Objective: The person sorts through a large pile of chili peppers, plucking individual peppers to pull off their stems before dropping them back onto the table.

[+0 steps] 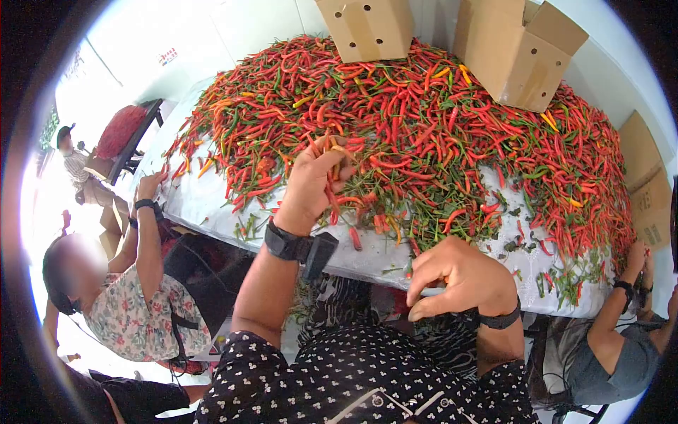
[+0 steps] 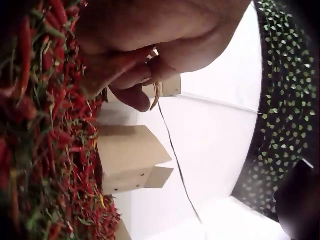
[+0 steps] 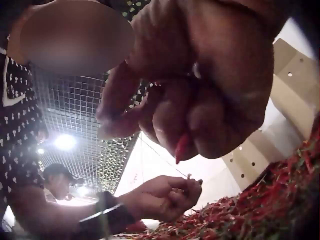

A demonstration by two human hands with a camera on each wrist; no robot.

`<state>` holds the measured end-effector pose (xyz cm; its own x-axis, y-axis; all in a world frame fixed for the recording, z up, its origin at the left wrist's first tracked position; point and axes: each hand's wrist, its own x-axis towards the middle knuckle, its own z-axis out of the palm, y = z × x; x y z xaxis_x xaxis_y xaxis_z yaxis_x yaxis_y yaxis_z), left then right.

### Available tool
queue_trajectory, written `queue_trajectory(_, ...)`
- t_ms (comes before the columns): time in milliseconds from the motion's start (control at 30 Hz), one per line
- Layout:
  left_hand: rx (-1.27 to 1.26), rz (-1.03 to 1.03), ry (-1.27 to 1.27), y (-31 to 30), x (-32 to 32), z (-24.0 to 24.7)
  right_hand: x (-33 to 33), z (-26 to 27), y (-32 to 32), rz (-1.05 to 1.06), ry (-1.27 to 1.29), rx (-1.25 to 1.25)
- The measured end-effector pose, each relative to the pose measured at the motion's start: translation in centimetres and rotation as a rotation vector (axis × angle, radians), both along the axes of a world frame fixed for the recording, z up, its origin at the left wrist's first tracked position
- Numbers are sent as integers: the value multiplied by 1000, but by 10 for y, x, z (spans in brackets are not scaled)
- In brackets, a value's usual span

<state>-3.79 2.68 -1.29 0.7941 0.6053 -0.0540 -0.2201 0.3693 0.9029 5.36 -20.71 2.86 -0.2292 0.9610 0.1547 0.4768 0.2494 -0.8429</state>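
The left hand (image 1: 311, 180) and right hand (image 1: 467, 279) are both clamped, at a white-covered table (image 1: 201, 198) bearing a broad chilli heap (image 1: 395, 116) and two cardboard boxes (image 1: 519, 67); left pinches a thin, curved chilli (image 2: 156, 95), right's curled fingers clasp a red chilli (image 3: 182, 147).

Messy heap of chili peppers (image 1: 395, 113), mostly red, some green and yellow, lying every which way. Left hand (image 1: 311, 177) pinches a few; one red chili (image 3: 182, 148) pokes outta the right hand (image 1: 466, 279).

Chillies (image 1: 395, 124) lie heaped on the table (image 1: 201, 208), a left box (image 1: 367, 32) and right box (image 1: 519, 60) at their far edge.
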Motion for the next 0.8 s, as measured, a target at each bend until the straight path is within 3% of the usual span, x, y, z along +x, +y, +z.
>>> queue_trajectory(67, 279, -81, 206, 19, 1, -7, -3, -9, 3, -61, 9, -28)
queue_trajectory(100, 279, -81, 207, 20, 3, -8, -4, -11, 4, -122, 16, -56)
queue_trajectory(167, 1083, -6, 327, 20, 8, -9, -3, -10, 5, -173, 30, -118)
queue_trajectory(267, 1292, -158, 522, 30, 19, -13, 0, -17, 5, -281, -22, -99)
queue_trajectory(467, 1562, -184, 671, 39, 38, -24, 3, -19, 7, -350, 50, -171)
queue_trajectory(567, 1643, -100, 575, 44, 45, -43, 4, -15, 8, -439, 122, -295)
queue_trajectory(633, 1638, -135, 592, 43, 47, -43, 7, -23, 9, -422, 69, -94)
queue_trajectory(700, 1634, -167, 608, 43, 47, -39, 7, -24, 9, -436, 73, -89)
queue_trajectory(767, 1302, -273, 564, 42, 46, -32, 7, -24, 10, -449, 75, -85)
queue_trajectory(800, 1302, -275, 563, 44, 47, -34, 7, -24, 11, -517, 124, -111)
